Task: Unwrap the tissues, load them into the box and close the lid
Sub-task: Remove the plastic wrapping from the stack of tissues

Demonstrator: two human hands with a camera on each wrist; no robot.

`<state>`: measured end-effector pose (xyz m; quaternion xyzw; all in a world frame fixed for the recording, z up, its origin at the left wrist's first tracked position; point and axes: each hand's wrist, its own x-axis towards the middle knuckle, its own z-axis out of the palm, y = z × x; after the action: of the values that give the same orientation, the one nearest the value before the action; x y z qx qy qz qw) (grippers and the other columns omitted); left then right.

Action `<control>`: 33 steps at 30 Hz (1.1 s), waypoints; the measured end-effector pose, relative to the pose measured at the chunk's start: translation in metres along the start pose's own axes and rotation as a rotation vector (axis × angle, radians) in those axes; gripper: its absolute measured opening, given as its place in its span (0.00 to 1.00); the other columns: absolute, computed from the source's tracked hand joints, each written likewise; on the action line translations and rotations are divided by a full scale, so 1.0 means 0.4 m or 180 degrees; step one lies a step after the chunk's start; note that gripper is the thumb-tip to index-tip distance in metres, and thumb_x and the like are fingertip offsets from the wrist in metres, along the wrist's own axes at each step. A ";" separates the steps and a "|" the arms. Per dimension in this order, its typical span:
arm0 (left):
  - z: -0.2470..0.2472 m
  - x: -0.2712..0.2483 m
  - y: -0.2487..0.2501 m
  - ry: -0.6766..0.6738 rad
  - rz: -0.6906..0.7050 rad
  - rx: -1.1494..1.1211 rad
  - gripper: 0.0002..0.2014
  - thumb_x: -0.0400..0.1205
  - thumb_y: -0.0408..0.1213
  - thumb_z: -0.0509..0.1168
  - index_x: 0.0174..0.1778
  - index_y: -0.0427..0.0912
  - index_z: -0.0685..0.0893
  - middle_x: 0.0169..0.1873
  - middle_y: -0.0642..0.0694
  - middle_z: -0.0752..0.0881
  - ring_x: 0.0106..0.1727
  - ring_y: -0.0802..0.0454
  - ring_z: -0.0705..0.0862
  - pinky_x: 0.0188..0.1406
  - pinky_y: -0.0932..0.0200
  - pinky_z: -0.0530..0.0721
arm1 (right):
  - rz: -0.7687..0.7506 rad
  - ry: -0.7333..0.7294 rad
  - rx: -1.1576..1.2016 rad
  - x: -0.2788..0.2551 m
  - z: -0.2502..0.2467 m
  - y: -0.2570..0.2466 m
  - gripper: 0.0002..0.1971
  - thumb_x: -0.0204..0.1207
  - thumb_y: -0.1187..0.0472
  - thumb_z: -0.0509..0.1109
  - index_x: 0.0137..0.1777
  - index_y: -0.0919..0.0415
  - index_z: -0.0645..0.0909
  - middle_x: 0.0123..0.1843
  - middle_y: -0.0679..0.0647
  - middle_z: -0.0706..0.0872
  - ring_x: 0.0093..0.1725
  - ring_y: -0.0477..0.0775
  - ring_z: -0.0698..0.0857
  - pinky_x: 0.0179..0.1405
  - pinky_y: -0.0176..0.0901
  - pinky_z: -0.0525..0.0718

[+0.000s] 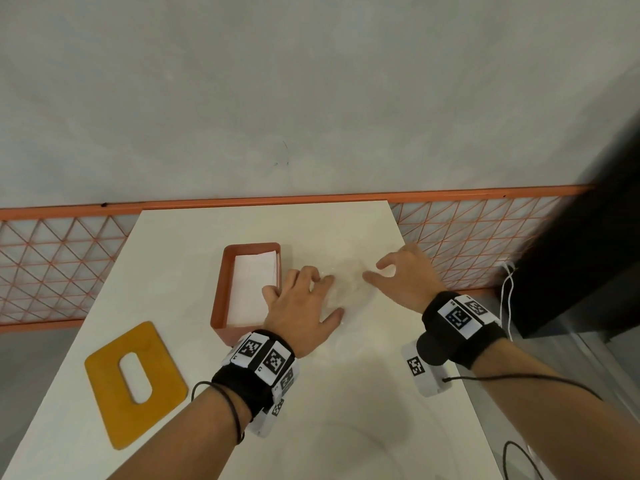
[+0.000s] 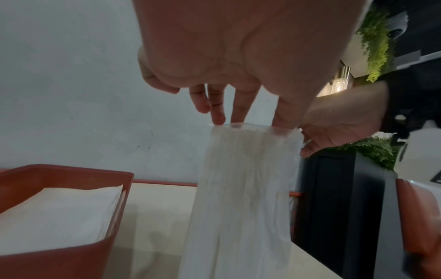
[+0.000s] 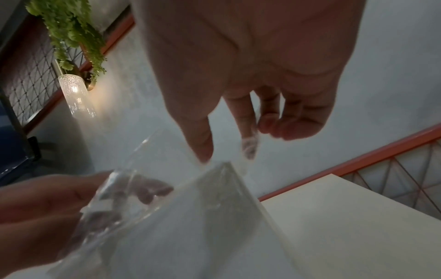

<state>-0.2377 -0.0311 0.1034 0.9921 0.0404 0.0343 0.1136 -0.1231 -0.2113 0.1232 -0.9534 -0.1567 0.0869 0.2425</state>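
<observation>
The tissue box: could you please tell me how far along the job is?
Done: the tissues lie unwrapped in the open box. In hand: the left hand and right hand both hold the clear wrapper, which looks empty, beside the box. Left: the lid lies on the table, left of the box, not yet fitted.

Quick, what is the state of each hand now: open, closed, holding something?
The left hand is closed, pinching the clear wrapper.
The right hand is closed, pinching the same wrapper.
</observation>
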 end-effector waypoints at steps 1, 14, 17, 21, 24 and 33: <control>0.000 0.002 0.001 -0.0031 -0.0053 0.0039 0.30 0.78 0.66 0.53 0.75 0.58 0.66 0.68 0.56 0.67 0.69 0.52 0.65 0.51 0.48 0.63 | 0.0022 -0.0073 -0.0147 -0.004 -0.006 -0.003 0.28 0.69 0.37 0.74 0.62 0.54 0.84 0.63 0.54 0.70 0.63 0.55 0.72 0.63 0.45 0.72; -0.002 -0.001 -0.010 0.0407 -0.0057 -0.0287 0.26 0.74 0.61 0.65 0.63 0.53 0.70 0.64 0.51 0.68 0.63 0.49 0.70 0.52 0.50 0.64 | -0.2109 0.0284 -0.1589 -0.044 -0.023 -0.009 0.31 0.54 0.49 0.86 0.59 0.37 0.81 0.77 0.47 0.59 0.72 0.61 0.62 0.64 0.59 0.70; 0.012 -0.006 -0.009 0.0361 0.0413 -0.0232 0.14 0.78 0.53 0.65 0.56 0.54 0.76 0.58 0.55 0.74 0.60 0.50 0.72 0.47 0.52 0.62 | -0.2638 0.0423 -0.1827 -0.045 -0.006 -0.007 0.29 0.51 0.56 0.87 0.54 0.44 0.85 0.74 0.45 0.65 0.67 0.59 0.67 0.52 0.59 0.77; 0.029 -0.017 -0.018 0.0525 0.0595 -0.0213 0.11 0.78 0.49 0.67 0.55 0.58 0.81 0.55 0.61 0.80 0.55 0.54 0.72 0.42 0.52 0.60 | -0.2966 0.0494 -0.1954 -0.032 0.005 0.003 0.24 0.55 0.55 0.85 0.53 0.44 0.85 0.67 0.41 0.77 0.59 0.55 0.70 0.49 0.50 0.67; 0.041 -0.030 -0.020 0.0779 0.0641 -0.0160 0.09 0.76 0.47 0.70 0.52 0.59 0.83 0.51 0.60 0.82 0.53 0.54 0.71 0.41 0.52 0.60 | -0.2504 0.0411 -0.1862 -0.024 -0.005 0.006 0.23 0.58 0.47 0.82 0.55 0.43 0.83 0.60 0.42 0.83 0.57 0.53 0.71 0.48 0.50 0.63; 0.048 -0.051 -0.011 0.1061 0.0889 -0.0113 0.05 0.80 0.44 0.62 0.45 0.56 0.83 0.48 0.61 0.84 0.51 0.54 0.74 0.43 0.54 0.58 | -0.1603 0.0210 -0.1524 -0.028 -0.025 0.001 0.30 0.65 0.40 0.76 0.66 0.44 0.73 0.69 0.47 0.73 0.60 0.54 0.75 0.58 0.50 0.74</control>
<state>-0.2567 -0.0330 0.0824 0.9665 -0.0798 0.2139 0.1169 -0.1312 -0.2199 0.1327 -0.9170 -0.3950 -0.0458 0.0307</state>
